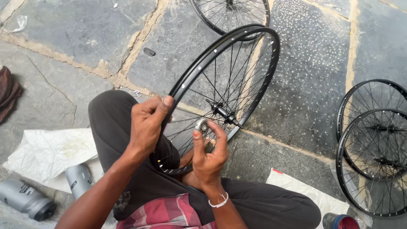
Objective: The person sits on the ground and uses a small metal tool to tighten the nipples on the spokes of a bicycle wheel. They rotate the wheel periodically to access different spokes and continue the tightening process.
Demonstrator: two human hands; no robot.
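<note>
Black spoked bicycle wheel (237,80) is held upright over the lap, its lower rim resting against the dark trousers (140,178), so the hub (222,112) is kept facing the person and within reach

Left hand (146,127) is clamped on the near rim, thumb laid along the edge – taken as a steadying hold against rotation

Right hand (210,152) is closed round a small silver metal part (202,125), pinched between thumb and fingertips just beside the spokes, near the hub but not touching it; exact kind of part cannot be told

Room: stone-slab floor (309,76) is open beyond the far rim, so the wheel can be tipped forward. To the right, two more black wheels (373,148) lie flat and overlapping, well apart from the held one. A further wheel (231,17) lies at top, its rim close behind the held rim, tightest edge there

On the left, white cloth (46,152) with two grey bottles (25,199) near the knee; a blue-and-red tin (339,221) is seen at bottom right
</note>
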